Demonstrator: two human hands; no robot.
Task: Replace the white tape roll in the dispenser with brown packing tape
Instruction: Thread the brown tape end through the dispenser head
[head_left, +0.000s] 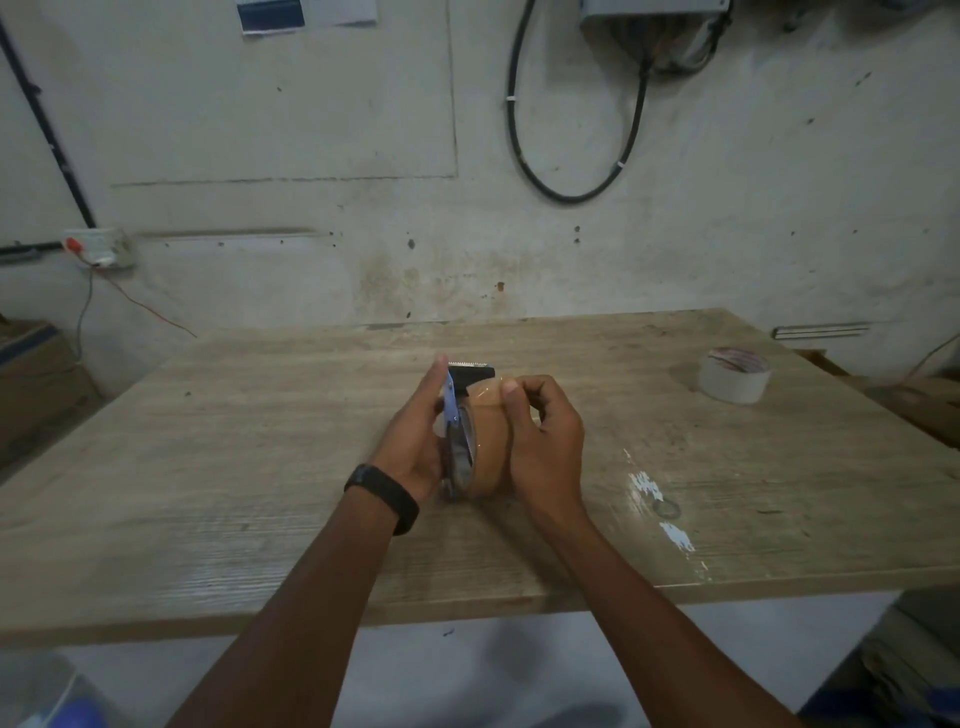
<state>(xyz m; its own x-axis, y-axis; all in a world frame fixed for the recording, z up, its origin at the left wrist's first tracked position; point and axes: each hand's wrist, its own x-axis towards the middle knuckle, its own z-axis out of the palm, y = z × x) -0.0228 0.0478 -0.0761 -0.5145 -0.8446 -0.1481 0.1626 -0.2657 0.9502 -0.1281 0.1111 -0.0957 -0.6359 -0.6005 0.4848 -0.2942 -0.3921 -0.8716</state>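
Head view: both bare hands meet over the middle of a pale wood-grain tabletop (260, 441), working a hand-held tape dispenser with a blue metal side plate and a black serrated cutter head (453, 410). The left hand (415, 441) is closed on the dispenser, palm flat against the blue plate, fingers stretched up beside the cutter; a black wristband (383, 498) sits on that wrist. A roll of glossy brown packing tape (485, 441) sits in the dispenser, between the two hands, just above or resting on the table (cannot tell which). The right hand (545, 441) wraps the roll from the right, with the thumb and forefinger pinching the loose brown tape end against the top of the roll, just short of the cutter. The white tape roll with a red-printed core (733, 375) lies flat on the table well off to the right, near the far edge, apart from both hands. Behind the table, a stained grey wall carries a black looped cable (571, 156) and a white wall socket with a red switch (101, 248) at left. Picture is slightly blurred.
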